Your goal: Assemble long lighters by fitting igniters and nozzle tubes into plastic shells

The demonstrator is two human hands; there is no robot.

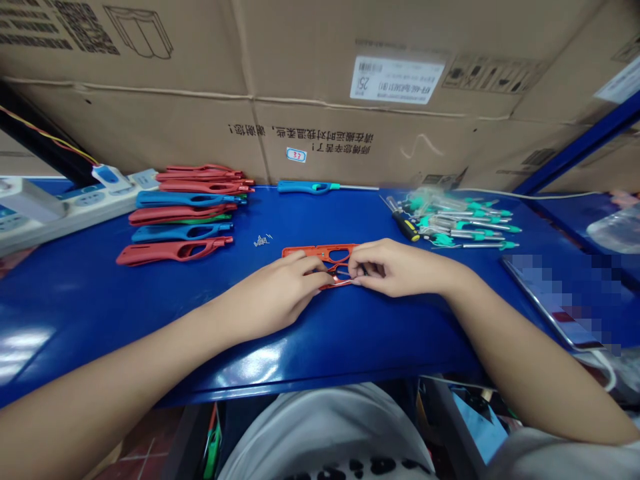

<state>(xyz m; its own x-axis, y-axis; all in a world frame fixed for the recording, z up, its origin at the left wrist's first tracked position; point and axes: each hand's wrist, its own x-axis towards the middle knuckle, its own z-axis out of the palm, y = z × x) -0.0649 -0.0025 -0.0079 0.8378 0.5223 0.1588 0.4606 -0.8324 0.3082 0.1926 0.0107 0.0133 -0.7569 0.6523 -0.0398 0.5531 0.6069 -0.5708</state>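
Observation:
Two halves of an orange-red lighter casing lie in front of me on the blue table. The far half rests flat with its inner side and finger loop showing. The near half is mostly covered by my fingers, and some small dark and metallic parts show in it. My left hand has its fingers curled on the left part of the near half. At the right end of this half, my right hand pinches with thumb and forefinger. Whether a small part sits between those right fingertips is hidden.
Red, blue and green lighter casings are stacked at left, near a power strip. Small screws lie behind my left hand. At the back are a blue lighter, a screwdriver and metal lighter tubes. A phone lies right.

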